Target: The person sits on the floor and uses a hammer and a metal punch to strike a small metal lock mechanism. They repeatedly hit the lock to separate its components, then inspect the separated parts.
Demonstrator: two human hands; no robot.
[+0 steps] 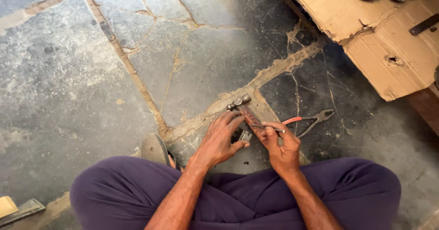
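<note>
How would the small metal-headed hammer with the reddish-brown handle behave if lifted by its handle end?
The hammer would probably feel head-heavy, since its metal head sits at the far end. It looks rigid. Lying flat on the stone floor, it seems unlikely to roll.

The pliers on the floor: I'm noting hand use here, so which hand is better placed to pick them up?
Probably the right hand: the pliers lie just beyond it on its side, handles toward it. The left hand sits farther off, across the hammer, fingers on a small metal part.

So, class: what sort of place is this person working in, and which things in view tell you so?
Probably an informal repair workshop: a cracked stone floor, a hammer and pliers lying on it, and metal parts on cardboard.
</note>
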